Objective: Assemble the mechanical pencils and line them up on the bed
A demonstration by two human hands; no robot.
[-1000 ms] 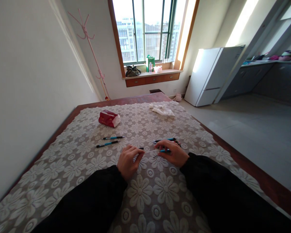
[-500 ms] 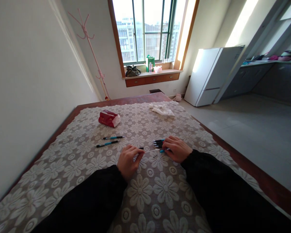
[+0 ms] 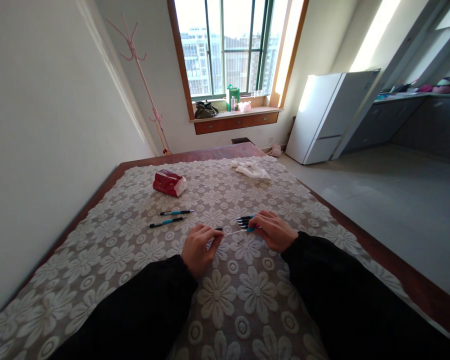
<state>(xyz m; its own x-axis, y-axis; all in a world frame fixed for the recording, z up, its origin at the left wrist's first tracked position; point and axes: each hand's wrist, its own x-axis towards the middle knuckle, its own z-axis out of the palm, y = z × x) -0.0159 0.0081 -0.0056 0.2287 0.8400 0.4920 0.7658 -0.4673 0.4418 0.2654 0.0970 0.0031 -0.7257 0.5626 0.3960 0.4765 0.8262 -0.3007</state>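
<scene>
- Two arms in black sleeves (image 3: 142, 310) reach in from the near edge of a table covered with a lace cloth (image 3: 78, 260) patterned with big flowers.
- The left hand (image 3: 199, 247) rests on the cloth near the middle of the table, its fingers curled together and pinching the near end of a thin pale rod (image 3: 232, 233); a dark tip shows just past its fingertips.
- The rod lies low over the cloth and runs from the left hand toward the right hand.
- The right hand (image 3: 275, 231) sits just right of the left, fingers bent and closed over a bundle of pens (image 3: 245, 221); the black and blue tips stick out to the left of its fingers, touching or almost touching the cloth.
- Whether the rod's far end meets the bundle cannot be told.
- Two more pens (image 3: 170, 217) with blue grips lie side by side on the cloth, to the left of the hands and a little farther out.
- A red tissue pack (image 3: 168, 183) lies toward the far left part of the table, well apart from the hands.
- A crumpled white cloth (image 3: 252, 170) lies near the far edge, right of the tissue pack.
- Beyond the table a pink coat stand (image 3: 144, 85) leans in the corner, and a white fridge (image 3: 328, 116) stands by the window (image 3: 227, 47).
</scene>
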